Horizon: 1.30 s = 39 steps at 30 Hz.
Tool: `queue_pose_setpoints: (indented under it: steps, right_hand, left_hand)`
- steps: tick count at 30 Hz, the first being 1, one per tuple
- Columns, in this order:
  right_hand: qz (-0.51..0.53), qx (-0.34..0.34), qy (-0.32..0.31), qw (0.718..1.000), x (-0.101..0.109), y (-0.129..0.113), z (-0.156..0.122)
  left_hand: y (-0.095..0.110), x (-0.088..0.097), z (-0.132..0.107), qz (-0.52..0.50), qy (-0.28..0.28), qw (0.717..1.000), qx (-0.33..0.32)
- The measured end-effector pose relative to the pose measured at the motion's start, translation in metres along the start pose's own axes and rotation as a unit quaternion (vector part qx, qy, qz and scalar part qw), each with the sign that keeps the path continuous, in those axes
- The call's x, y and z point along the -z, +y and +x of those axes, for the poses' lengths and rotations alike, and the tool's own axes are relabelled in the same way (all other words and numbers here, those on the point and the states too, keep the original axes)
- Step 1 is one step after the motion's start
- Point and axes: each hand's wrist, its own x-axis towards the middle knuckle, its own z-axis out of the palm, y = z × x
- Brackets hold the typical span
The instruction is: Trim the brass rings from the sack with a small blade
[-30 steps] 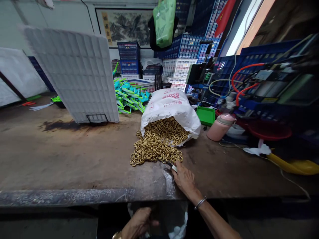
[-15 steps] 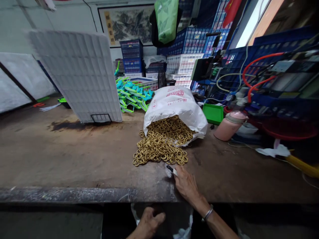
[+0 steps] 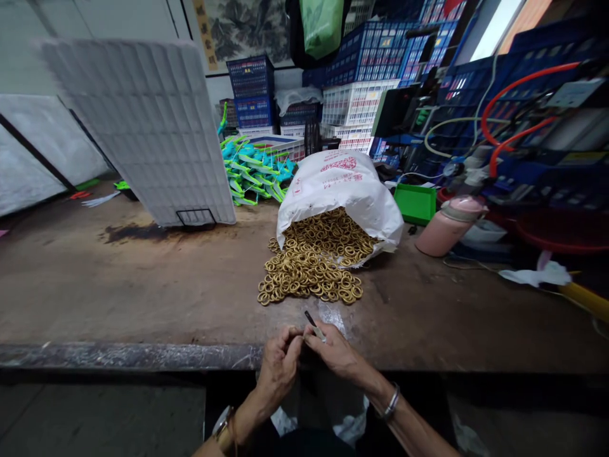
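My right hand (image 3: 335,352) pinches a small dark-tipped tool (image 3: 314,325) at the table's front edge. Beside it my left hand (image 3: 279,365) has its fingers curled, fingertips touching the right hand's; I cannot make out what it holds. Just beyond them lies a heap of brass rings (image 3: 314,270) spilling from an open white sack (image 3: 340,187) on the worn brown table (image 3: 143,285).
A white grid panel (image 3: 143,127) leans upright at the left. Turquoise and green plastic parts (image 3: 254,174) lie behind it. A green tray (image 3: 416,203), a pink bottle (image 3: 450,225), hoses and a machine crowd the right. Blue and white crates (image 3: 361,76) stack at the back.
My left hand rose from below the table edge and met my right hand. The right hand drew back from the rings toward the edge, lifting the tool.
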Motion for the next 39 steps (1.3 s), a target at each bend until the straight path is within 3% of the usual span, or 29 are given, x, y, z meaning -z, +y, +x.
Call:
queue_pose_setpoints:
  steps: [7,12,16,22,26,29,32,39]
  right_hand:
    - [0.050,-0.037,0.044,0.997,-0.005,0.008,0.001]
    - [0.105,-0.082,0.023,0.991,-0.012,0.010,0.002]
    - [0.092,-0.069,0.051,0.992,-0.014,0.007,0.002]
    - [0.028,-0.005,0.057,0.998,-0.014,-0.003,0.000]
    - [-0.036,-0.007,0.093,0.995,-0.013,0.000,-0.001]
    - [-0.186,0.020,0.117,0.975,-0.011,0.007,-0.005]
    - [-0.297,0.058,0.075,0.950,-0.012,0.013,-0.012]
    - [-0.380,0.058,0.053,0.922,-0.017,0.009,-0.015]
  left_hand:
    - [-0.001,-0.005,-0.004,-0.053,0.044,0.997,0.022]
    - [0.003,-0.005,-0.006,-0.099,0.030,0.993,0.060]
    - [0.008,-0.004,-0.007,-0.125,0.011,0.986,0.112]
    - [0.001,0.000,-0.009,-0.157,-0.015,0.979,0.128]
    - [-0.002,0.000,-0.012,-0.243,-0.019,0.963,0.112]
    - [-0.001,0.000,-0.012,-0.276,-0.018,0.955,0.108]
    - [-0.001,0.000,-0.012,-0.286,-0.016,0.952,0.109]
    - [-0.005,0.001,-0.010,-0.262,0.001,0.958,0.115]
